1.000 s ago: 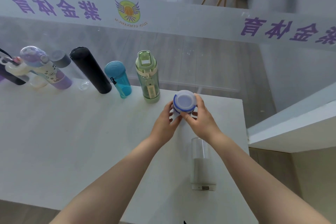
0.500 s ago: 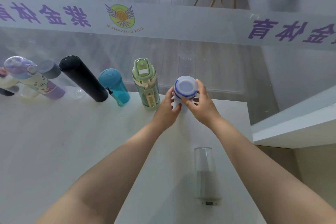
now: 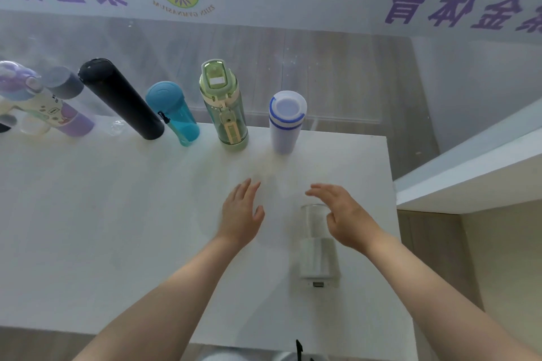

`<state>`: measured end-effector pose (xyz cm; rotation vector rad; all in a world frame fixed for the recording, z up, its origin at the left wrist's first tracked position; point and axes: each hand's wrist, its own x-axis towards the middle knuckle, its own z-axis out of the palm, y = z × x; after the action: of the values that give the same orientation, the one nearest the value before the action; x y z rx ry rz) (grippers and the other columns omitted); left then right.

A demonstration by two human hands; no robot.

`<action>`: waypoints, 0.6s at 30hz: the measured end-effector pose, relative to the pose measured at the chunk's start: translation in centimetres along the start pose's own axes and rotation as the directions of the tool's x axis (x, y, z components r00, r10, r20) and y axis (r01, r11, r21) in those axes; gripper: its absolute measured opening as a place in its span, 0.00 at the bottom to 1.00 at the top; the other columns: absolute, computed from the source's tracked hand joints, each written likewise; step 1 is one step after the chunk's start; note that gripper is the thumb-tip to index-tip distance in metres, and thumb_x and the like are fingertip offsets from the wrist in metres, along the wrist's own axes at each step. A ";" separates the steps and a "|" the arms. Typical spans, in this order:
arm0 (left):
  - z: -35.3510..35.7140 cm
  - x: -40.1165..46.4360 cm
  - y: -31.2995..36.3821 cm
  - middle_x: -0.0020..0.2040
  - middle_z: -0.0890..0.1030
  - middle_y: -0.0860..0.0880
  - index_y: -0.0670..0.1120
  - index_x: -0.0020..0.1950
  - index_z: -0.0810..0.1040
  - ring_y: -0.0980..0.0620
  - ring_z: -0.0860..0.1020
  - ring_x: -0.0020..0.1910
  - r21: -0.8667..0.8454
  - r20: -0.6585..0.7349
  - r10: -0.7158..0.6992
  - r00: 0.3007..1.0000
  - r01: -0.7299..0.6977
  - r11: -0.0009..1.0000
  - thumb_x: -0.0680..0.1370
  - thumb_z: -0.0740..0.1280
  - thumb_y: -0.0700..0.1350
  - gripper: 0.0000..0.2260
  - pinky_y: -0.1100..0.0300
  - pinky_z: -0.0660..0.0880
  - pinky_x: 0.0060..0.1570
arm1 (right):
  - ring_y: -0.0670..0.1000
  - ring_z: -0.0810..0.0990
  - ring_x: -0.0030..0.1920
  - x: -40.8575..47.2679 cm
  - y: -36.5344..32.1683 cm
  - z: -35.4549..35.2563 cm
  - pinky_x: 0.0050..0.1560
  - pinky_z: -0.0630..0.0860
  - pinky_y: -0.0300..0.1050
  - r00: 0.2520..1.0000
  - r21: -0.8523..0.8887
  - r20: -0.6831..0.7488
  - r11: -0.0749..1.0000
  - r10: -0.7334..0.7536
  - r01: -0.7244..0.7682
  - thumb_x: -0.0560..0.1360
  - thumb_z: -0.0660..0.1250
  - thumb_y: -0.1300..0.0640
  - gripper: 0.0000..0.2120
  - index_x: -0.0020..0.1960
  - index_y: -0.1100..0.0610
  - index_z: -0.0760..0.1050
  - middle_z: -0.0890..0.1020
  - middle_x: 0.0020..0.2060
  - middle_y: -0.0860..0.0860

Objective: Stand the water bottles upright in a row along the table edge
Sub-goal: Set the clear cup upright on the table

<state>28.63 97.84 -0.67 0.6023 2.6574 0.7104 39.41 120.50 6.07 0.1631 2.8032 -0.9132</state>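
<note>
White table [image 3: 88, 228]: bottles upright along far edge, black flask [image 3: 121, 98], green bottle [image 3: 224, 105], blue bottle [image 3: 173, 111], white-blue bottle [image 3: 286, 121] rightmost. Clear bottle [image 3: 318, 243] lies flat under right hand [image 3: 346, 220]. Left hand [image 3: 240, 214] beside it; both hands' fingers relaxed, holding nothing. Right table edge near.

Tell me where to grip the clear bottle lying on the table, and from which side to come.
Grip the clear bottle around its transparent upper body, coming down from above with the right hand, which hovers right over it. It lies flat, its white base toward the near table edge, so the round barrel is exposed on top and both sides. Fingers should probably wrap across the barrel, then tip it upright beside the white bottle.
</note>
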 end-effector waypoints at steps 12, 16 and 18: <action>2.9 -6.9 -3.0 0.77 0.61 0.46 0.46 0.75 0.63 0.46 0.58 0.76 0.208 -0.002 0.104 0.995 -0.102 0.973 0.77 0.50 0.53 0.27 0.49 0.51 0.75 | 0.57 0.41 0.78 -4.7 1.8 3.4 0.73 0.30 0.48 0.906 -0.439 0.328 0.806 -0.269 0.398 0.68 0.55 0.74 0.46 0.78 0.44 0.44 0.44 0.79 0.50; 3.4 -6.9 -2.9 0.77 0.61 0.46 0.46 0.75 0.63 0.46 0.58 0.76 0.235 -0.012 0.092 0.996 -0.086 0.968 0.76 0.49 0.53 0.28 0.48 0.52 0.75 | 0.59 0.43 0.78 -5.2 2.6 3.6 0.74 0.34 0.50 0.893 -0.488 0.343 0.757 -0.291 0.434 0.68 0.61 0.71 0.45 0.78 0.44 0.49 0.46 0.79 0.51; 3.6 -7.0 -2.9 0.77 0.61 0.46 0.46 0.75 0.63 0.46 0.58 0.76 0.248 -0.008 0.084 0.996 -0.079 0.966 0.76 0.49 0.53 0.28 0.48 0.52 0.75 | 0.61 0.52 0.77 -5.1 2.6 3.4 0.76 0.44 0.54 0.894 -0.510 0.317 0.738 -0.317 0.442 0.68 0.64 0.70 0.42 0.77 0.46 0.57 0.54 0.78 0.53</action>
<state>35.15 93.65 -3.79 0.7777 2.7745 0.4084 45.32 120.29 2.99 -0.5870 2.7990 -0.0812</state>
